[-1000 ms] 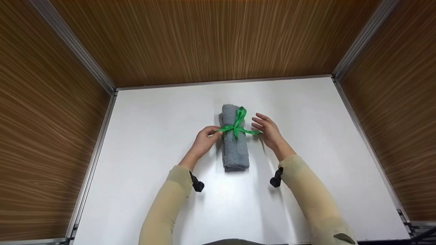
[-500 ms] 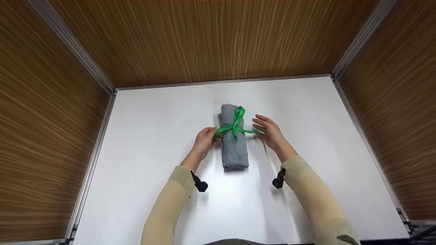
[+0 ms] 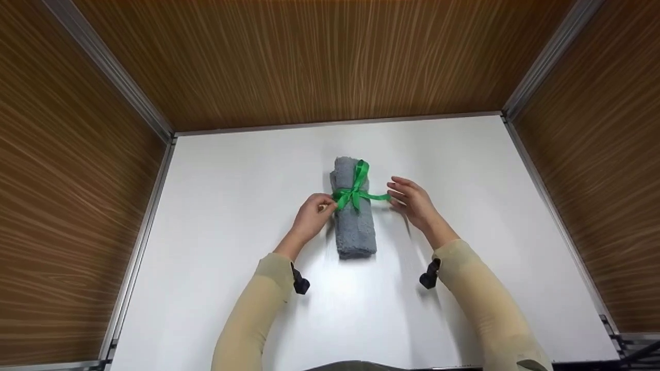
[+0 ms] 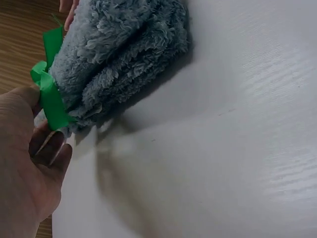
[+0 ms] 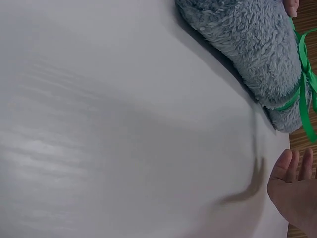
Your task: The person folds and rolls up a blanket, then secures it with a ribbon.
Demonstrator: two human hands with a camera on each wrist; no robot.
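Since the earlier frames, we note the right hand (image 3: 415, 203) has drifted slightly right of the roll, while the left hand (image 3: 313, 215) has stayed against the roll's left flank, and the green loop on that side now looks drawn in shorter. We record a rolled grey towel (image 3: 353, 216) lying at the centre of the head frame on the white tabletop (image 3: 216, 216), its long axis running from top to bottom of the frame. A green ribbon (image 3: 355, 191) is tied round its upper half, with one loop rising toward the top of the frame and one tail running right. We find the left hand with fingers curled, pinching the ribbon (image 4: 49, 96) at the towel's (image 4: 119, 49) left side, as the left wrist view confirms. The right hand (image 5: 294, 191) shows fingers straight and relaxed, spread fairly wide; the ribbon tail ends at its fingertips, but we cannot tell whether they touch it. In the right wrist view the towel (image 5: 247, 44) lies in the upper right of the frame, apart from the palm. Wood-grain walls (image 3: 330, 56) enclose the tabletop on three sides.
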